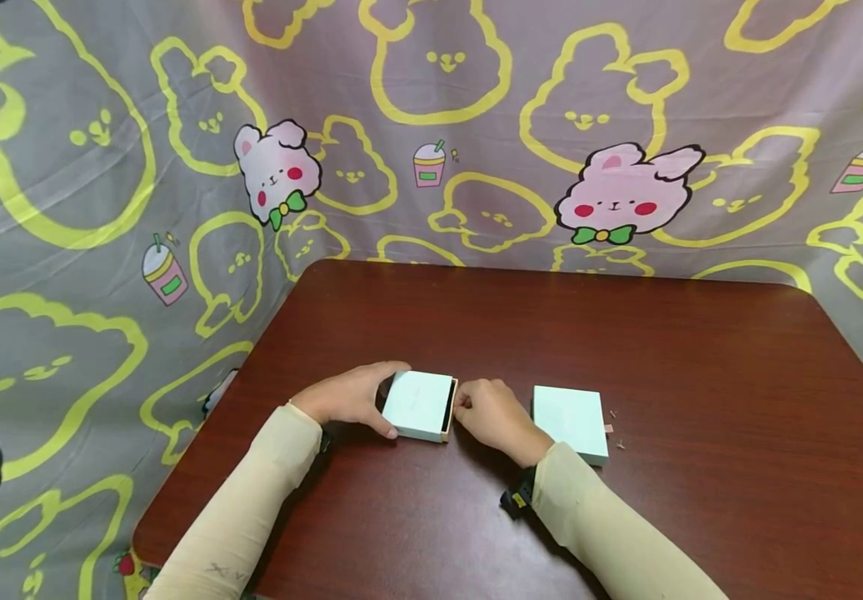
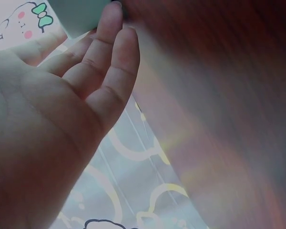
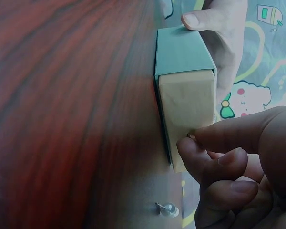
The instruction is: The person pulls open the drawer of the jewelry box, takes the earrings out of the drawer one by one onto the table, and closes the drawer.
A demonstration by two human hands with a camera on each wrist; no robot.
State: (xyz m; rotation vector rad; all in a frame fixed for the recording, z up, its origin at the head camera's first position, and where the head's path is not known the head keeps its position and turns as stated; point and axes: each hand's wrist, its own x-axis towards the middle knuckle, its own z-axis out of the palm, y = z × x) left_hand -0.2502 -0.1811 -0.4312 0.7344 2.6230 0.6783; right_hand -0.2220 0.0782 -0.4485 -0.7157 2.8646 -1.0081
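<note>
A flat pale mint box (image 1: 420, 403) lies on the table with its tan inner drawer (image 3: 187, 102) sticking out slightly from the right end. My left hand (image 1: 352, 398) holds the sleeve from the left, thumb at the near edge and fingers at the far edge. In the left wrist view, a corner of the box (image 2: 81, 16) shows beyond the fingers. My right hand (image 1: 493, 415) is at the drawer's end, thumb and index finger pinching a small tab (image 3: 191, 135) mostly hidden by the fingertips. Its other fingers are curled.
Just right of my right wrist lies a second mint box (image 1: 570, 422), a small pink tab (image 1: 609, 428) at its right side. Several tiny bits (image 1: 621, 445) lie beside it on the brown table (image 1: 551, 325). A patterned curtain (image 1: 491, 150) hangs behind and to the left.
</note>
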